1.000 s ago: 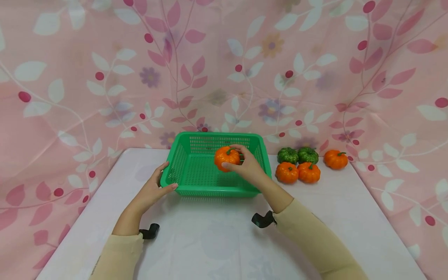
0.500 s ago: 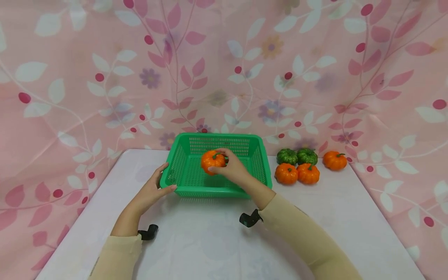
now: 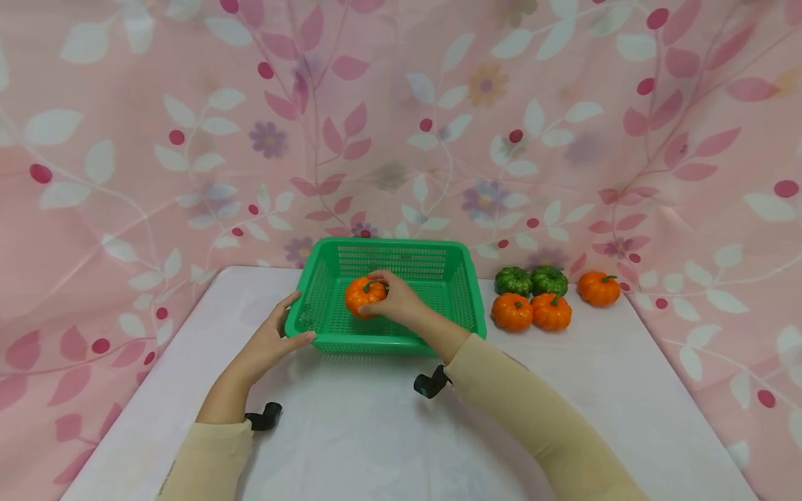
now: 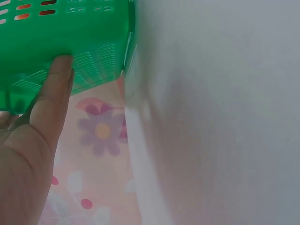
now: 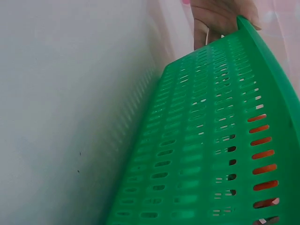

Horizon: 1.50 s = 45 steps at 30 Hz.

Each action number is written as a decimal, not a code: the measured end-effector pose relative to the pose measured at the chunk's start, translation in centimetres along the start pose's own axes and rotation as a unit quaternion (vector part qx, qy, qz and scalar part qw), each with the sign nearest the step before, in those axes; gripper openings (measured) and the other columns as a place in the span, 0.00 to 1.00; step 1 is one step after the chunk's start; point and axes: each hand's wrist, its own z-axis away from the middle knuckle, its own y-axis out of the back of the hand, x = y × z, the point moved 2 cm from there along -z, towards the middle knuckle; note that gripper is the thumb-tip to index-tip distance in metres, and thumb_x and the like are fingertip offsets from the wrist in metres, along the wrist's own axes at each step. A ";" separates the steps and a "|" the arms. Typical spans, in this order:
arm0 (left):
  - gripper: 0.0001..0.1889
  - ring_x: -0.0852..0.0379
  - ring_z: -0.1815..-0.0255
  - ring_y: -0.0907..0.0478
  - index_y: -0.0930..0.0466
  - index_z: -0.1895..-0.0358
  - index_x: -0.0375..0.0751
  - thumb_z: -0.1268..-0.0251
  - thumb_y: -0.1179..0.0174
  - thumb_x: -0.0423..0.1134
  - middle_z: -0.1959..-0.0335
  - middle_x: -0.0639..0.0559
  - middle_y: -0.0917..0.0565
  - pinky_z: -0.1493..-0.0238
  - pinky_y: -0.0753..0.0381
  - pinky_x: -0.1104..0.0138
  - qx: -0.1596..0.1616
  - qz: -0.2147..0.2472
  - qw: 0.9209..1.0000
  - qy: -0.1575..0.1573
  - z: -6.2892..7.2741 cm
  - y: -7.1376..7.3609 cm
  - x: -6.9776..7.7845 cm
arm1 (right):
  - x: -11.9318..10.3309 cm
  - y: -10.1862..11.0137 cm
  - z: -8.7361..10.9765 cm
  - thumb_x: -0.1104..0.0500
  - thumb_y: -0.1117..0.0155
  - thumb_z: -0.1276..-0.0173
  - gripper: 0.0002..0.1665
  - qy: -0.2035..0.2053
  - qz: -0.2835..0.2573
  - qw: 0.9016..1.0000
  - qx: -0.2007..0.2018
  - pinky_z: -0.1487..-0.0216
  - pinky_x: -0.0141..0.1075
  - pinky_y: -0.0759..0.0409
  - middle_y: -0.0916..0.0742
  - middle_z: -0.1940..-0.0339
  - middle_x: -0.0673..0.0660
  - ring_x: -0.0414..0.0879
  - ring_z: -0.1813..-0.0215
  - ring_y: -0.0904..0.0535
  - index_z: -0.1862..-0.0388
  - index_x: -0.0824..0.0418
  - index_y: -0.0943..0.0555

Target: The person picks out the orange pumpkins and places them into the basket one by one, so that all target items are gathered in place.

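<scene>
Head view: one orange pumpkin [image 3: 360, 298] is held inside or just over the green basket [image 3: 388, 342], left of centre; contact with the basket floor can't be told. It is pinched by the right hand [image 3: 397, 300], thumb on the near side, fingers on the far side. The near-left corner of the basket is held in the left hand's [image 3: 266, 348] grip, between thumb and fingers. To the right on the counter [image 3: 376, 431], two green pumpkins [image 3: 549, 281] are set behind a front orange pair [image 3: 551, 312], with a lone pumpkin [image 3: 598, 289] farther right. Pumpkin judged light, stiff, glossy, maybe slippery, not fragile; best taken round the ribbed sides. Basket judged light, slightly flexible; best steadied at the rim.
</scene>
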 end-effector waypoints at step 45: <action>0.51 0.34 0.24 0.45 0.62 0.18 0.58 0.33 0.33 0.45 0.21 0.35 0.49 0.32 0.37 0.40 -0.005 -0.009 1.000 -0.004 -0.2 0.2 0.0 | 1.4 -3.1 -3.1 0.54 0.20 0.42 0.41 -0.029 0.125 0.990 -0.055 0.41 0.39 0.23 0.21 0.37 0.60 0.51 0.41 0.24 0.33 0.58 0.28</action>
